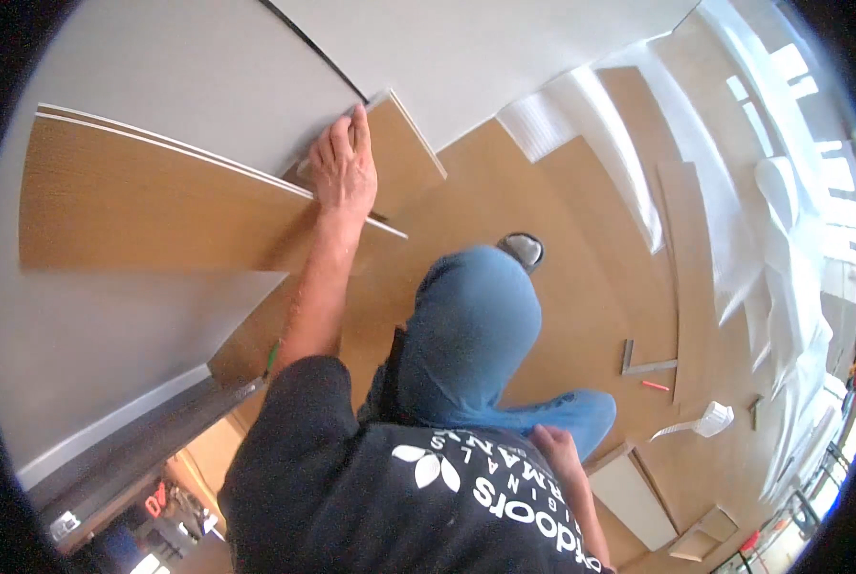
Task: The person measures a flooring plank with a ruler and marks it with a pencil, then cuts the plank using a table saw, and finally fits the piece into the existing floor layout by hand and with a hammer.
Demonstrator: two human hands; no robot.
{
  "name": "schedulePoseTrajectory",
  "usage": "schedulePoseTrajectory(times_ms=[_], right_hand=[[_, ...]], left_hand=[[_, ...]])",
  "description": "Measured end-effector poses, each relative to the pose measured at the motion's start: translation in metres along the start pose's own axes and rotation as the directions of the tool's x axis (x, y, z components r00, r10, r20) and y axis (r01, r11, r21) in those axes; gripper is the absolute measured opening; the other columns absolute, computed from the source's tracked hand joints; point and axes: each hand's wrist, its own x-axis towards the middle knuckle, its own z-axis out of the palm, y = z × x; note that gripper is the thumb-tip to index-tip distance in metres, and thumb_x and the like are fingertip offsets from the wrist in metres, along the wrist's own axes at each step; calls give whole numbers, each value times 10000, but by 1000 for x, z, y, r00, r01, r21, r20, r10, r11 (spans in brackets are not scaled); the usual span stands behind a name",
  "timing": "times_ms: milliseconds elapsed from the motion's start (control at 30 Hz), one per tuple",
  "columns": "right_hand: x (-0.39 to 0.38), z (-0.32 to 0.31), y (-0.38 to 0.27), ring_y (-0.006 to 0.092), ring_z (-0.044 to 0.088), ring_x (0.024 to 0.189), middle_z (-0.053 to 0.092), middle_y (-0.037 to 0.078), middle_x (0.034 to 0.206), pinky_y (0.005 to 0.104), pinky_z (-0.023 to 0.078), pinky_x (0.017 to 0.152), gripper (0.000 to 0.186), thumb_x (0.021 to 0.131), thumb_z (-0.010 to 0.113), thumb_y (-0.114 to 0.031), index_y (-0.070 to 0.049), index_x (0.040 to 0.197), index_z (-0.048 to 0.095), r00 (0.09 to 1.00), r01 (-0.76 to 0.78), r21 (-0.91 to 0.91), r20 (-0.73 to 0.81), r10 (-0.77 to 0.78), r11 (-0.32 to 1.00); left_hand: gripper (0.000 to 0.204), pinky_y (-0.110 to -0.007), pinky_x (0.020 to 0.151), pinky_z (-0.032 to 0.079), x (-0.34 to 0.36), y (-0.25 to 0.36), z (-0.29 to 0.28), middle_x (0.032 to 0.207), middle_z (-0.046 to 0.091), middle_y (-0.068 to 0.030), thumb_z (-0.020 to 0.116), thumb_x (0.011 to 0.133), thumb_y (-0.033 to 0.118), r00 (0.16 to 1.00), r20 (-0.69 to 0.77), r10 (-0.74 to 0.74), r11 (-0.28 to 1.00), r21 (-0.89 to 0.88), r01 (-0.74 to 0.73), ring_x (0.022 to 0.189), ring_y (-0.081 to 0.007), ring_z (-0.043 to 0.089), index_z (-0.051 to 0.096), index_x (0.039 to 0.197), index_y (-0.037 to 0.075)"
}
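Note:
My left hand (342, 163) grips a long wood-look plank (151, 191) near its right end, by the grey wall (160, 67); its thumb is partly hidden. Its fingertips reach beside a shorter board piece (404, 129), just below a dark strip on the wall. My right hand (554, 446) has curled fingers and lies low by my jeans leg; whether anything is in it is hidden. My bent knee (471, 325) is beneath me, with a shoe (521, 249) beyond it on the wood-look floor (466, 191).
White foam underlay (629, 182) and loose planks (686, 277) spread across the right. A metal square (648, 366), red pencil-like item (655, 386), white strap coil (710, 421) and board frame (629, 488) lie nearby. A dark step edge (131, 440) borders tools (160, 497) at lower left.

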Motion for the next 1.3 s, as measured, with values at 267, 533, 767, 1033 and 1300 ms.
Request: schedulePoseTrajectory(times_ms=[267, 533, 767, 1033, 1300], right_hand=[[1, -13, -27, 126, 593, 761, 678, 32, 833, 293, 487, 705, 355, 1000, 590, -334, 8, 994, 688, 999, 45, -94, 25, -43, 995], [71, -50, -56, 175, 628, 706, 679, 88, 762, 333, 498, 670, 361, 992, 591, -333, 2, 877, 662, 975, 216, -222, 102, -198, 951], [161, -99, -118, 155, 592, 640, 652, 64, 707, 317, 484, 600, 303, 957, 613, -256, 30, 860, 648, 813, 471, -155, -305, -496, 868], [264, -66, -193, 296, 343, 1425, 329, 182, 1558, 411, 268, 1173, 619, 1030, 521, -283, -31, 1528, 252, 780, 624, 378, -263, -567, 683], [319, -66, -184, 196, 519, 1194, 515, 128, 1354, 332, 415, 1006, 570, 1026, 545, -349, -16, 1447, 352, 708, 687, 414, -567, -421, 597]], left_hand=[[546, -478, 988, 421, 8, 13, -23, 1306, 494, -161, 582, 942, 197, 993, 76, -95, 993, -65, 100, 1190, -345, 487, 416, 1433, 24], [245, -445, 670, 503, 19, 25, -18, 896, 658, -98, 682, 894, 292, 990, 65, -129, 978, -156, 138, 814, -296, 653, 579, 1001, 98], [382, -379, 432, 401, 73, 80, -66, 541, 552, -73, 690, 899, 430, 981, -119, -151, 901, -424, 88, 479, -285, 527, 613, 694, 117], [464, -449, 485, 400, 134, 153, 23, 573, 533, -175, 634, 938, 453, 990, 132, -40, 690, -713, 123, 528, -384, 501, 585, 719, 47], [540, -433, 529, 431, 128, 190, 99, 608, 559, -190, 532, 982, 514, 915, 400, 54, 604, -743, 289, 538, -349, 521, 603, 808, 7]])
